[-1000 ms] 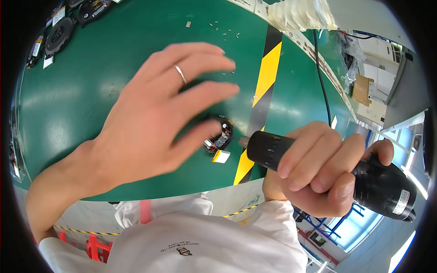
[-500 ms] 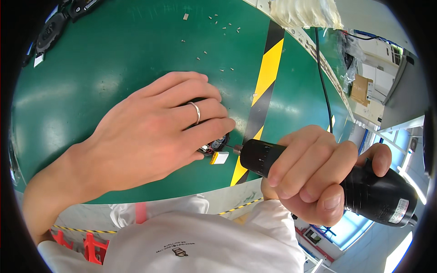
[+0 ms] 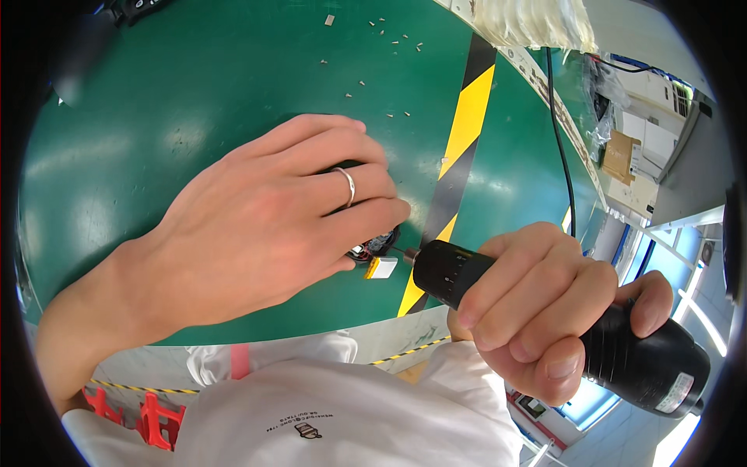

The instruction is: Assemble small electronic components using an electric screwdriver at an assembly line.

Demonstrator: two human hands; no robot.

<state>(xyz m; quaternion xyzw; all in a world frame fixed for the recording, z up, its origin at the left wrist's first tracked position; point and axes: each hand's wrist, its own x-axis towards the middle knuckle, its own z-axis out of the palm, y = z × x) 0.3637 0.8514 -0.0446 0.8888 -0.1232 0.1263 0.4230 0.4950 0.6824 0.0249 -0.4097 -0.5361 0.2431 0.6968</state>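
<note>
Small round blk device [image 3: 381, 244], open w/ its circuitry showing, lies near the front edge of a green worktable [image 3: 194, 86], mostly hidden under the L hand. Yellow-and-white pouch cell [image 3: 380, 268] sits just beside it, on the near side. L hand [image 3: 272, 214] is curled over the device, fingers bent around it. Steel bit [image 3: 399, 250] of a blk power screwdriver [image 3: 447, 268] points in from the R at the device's rim; from here, can't tell if the tip is seated. R hand [image 3: 537, 300] is wrapped round the driver body, fingers closed.

Done well, I'd say: pin the device flat, fingertips clear of the bit; line the bit up straight before any power, lean in steadily, go light on torque. A slip could nick the cell or circuitry.

Farther out, tiny metal pieces [image 3: 395, 42], prob. screws, lie scattered; best not swept off by a sleeve. Beyond, to the R: blk/yellow striped tape [image 3: 469, 113], a hanging blk cable [image 3: 559, 140], a cardboard box [image 3: 620, 154].
</note>
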